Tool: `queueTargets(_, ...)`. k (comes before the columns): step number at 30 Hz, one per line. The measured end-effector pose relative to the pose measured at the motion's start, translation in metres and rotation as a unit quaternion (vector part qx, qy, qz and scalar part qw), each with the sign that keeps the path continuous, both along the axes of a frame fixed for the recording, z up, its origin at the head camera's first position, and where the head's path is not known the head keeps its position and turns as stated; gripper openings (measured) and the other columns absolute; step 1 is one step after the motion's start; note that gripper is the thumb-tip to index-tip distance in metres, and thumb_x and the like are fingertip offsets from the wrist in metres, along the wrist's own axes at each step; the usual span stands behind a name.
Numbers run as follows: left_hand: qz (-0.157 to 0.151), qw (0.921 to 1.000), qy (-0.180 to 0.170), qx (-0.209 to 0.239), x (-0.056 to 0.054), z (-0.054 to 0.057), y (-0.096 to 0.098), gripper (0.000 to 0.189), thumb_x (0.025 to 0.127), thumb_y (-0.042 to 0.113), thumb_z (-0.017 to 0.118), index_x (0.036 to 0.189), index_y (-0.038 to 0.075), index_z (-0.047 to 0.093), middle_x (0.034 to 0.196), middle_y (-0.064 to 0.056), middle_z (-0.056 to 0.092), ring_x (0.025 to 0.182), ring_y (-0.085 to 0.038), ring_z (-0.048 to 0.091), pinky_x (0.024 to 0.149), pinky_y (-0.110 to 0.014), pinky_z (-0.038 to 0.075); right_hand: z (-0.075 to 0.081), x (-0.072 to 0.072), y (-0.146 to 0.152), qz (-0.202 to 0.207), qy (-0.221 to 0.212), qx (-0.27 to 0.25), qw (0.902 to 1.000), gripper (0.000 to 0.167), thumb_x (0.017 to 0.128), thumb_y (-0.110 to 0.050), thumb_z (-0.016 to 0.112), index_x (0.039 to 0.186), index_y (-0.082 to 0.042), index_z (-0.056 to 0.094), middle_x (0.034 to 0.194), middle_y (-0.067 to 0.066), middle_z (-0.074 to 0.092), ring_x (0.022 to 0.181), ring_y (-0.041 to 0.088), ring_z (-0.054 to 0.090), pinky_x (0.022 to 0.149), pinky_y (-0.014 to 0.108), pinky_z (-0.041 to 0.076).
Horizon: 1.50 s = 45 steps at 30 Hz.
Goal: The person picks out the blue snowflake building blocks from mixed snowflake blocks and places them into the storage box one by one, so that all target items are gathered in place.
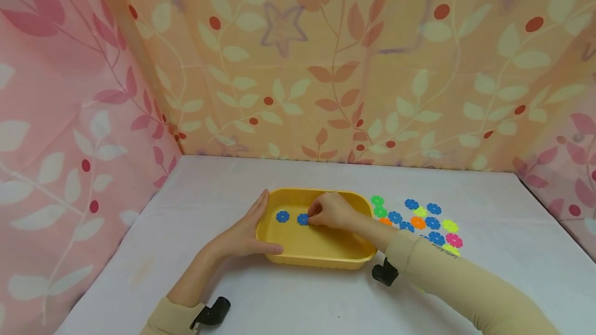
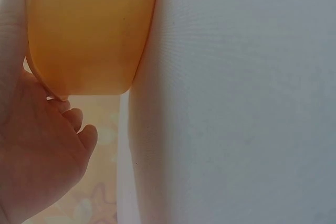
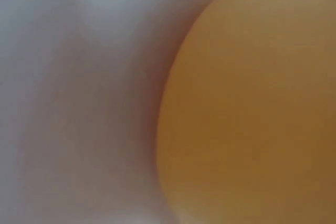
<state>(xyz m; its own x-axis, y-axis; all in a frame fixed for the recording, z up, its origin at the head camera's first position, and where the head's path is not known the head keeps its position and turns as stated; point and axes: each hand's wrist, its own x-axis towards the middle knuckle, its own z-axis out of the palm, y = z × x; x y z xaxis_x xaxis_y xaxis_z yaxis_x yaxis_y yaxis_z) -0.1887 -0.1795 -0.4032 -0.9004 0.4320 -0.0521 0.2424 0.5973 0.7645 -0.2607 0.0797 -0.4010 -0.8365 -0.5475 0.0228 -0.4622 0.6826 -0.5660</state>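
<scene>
A shallow yellow plastic tray (image 1: 321, 258) stands on the white table. My left hand (image 1: 242, 231) holds the tray's left end, thumb on the front rim and fingers along the far left corner. The left wrist view shows this hand (image 2: 42, 145) against the tray's outer wall (image 2: 94, 30). My right hand (image 1: 332, 211) reaches inside, its fingertips pinching a blue notched disc (image 1: 303, 219) close over the tray floor. Another blue notched disc (image 1: 282, 216) lies to its left in the tray. In the right wrist view, the tray wall (image 3: 252, 108) is blurred and no fingers show.
Right of the tray, loose notched discs in blue (image 1: 434, 209), orange (image 1: 418, 223), green (image 1: 377, 200), yellow (image 1: 450, 226) and pink (image 1: 454, 241) lie spread on the table (image 1: 321, 304). My right forearm covers some. Patterned curtain cloth (image 1: 326, 66) hangs behind the table.
</scene>
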Motion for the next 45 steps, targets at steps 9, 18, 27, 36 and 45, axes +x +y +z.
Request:
queueTargets(9,0.003,1.0,-0.009,0.0,0.0,0.0,0.001,0.125,0.074,0.046,0.082,0.157,0.02,-0.007,0.162,0.006,-0.011,0.149,-0.02,-0.004,0.116,-0.051,0.012,-0.004,0.004,-0.009,0.011,0.025,-0.032,0.9991,0.012,0.08,-0.018,0.081,0.083,-0.01,0.073,0.071,-0.007,0.065,0.065,0.004,0.057,0.064,0.018,0.049)
queueTargets(18,0.004,1.0,-0.006,0.001,0.0,-0.001,0.001,0.125,0.074,0.046,0.083,0.157,0.019,-0.006,0.162,0.005,-0.01,0.149,-0.021,-0.004,0.116,-0.052,0.012,-0.005,0.006,-0.01,0.009,0.024,-0.046,0.9986,0.012,0.079,-0.016,0.082,0.084,-0.008,0.074,0.071,-0.007,0.066,0.065,0.005,0.057,0.064,0.019,0.049)
queueTargets(27,-0.001,1.0,0.0,0.003,0.0,-0.001,0.0,0.125,0.074,0.046,0.083,0.157,0.02,-0.007,0.162,0.004,-0.01,0.149,-0.021,-0.005,0.116,-0.052,0.01,-0.008,0.005,-0.011,-0.01,0.035,-0.05,0.9981,0.012,0.079,-0.016,0.082,0.082,-0.009,0.074,0.071,-0.007,0.066,0.065,0.004,0.057,0.065,0.02,0.05)
queueTargets(36,0.003,1.0,-0.005,0.001,0.0,-0.001,0.001,0.125,0.073,0.046,0.083,0.157,0.02,-0.007,0.162,0.005,-0.011,0.149,-0.02,-0.005,0.116,-0.051,0.011,-0.007,0.006,-0.011,-0.033,0.006,-0.052,0.9981,0.014,0.08,-0.019,0.082,0.087,-0.009,0.075,0.072,-0.007,0.066,0.067,0.005,0.058,0.068,0.021,0.051)
queueTargets(45,0.007,0.9999,-0.007,0.004,0.001,0.001,0.002,0.127,0.072,0.045,0.084,0.157,0.016,-0.006,0.163,0.003,-0.011,0.149,-0.023,-0.005,0.116,-0.053,0.011,0.021,0.016,0.022,-0.037,-0.073,-0.085,0.993,0.023,0.085,-0.021,0.076,0.104,-0.007,0.073,0.086,-0.005,0.069,0.077,0.01,0.063,0.072,0.025,0.053)
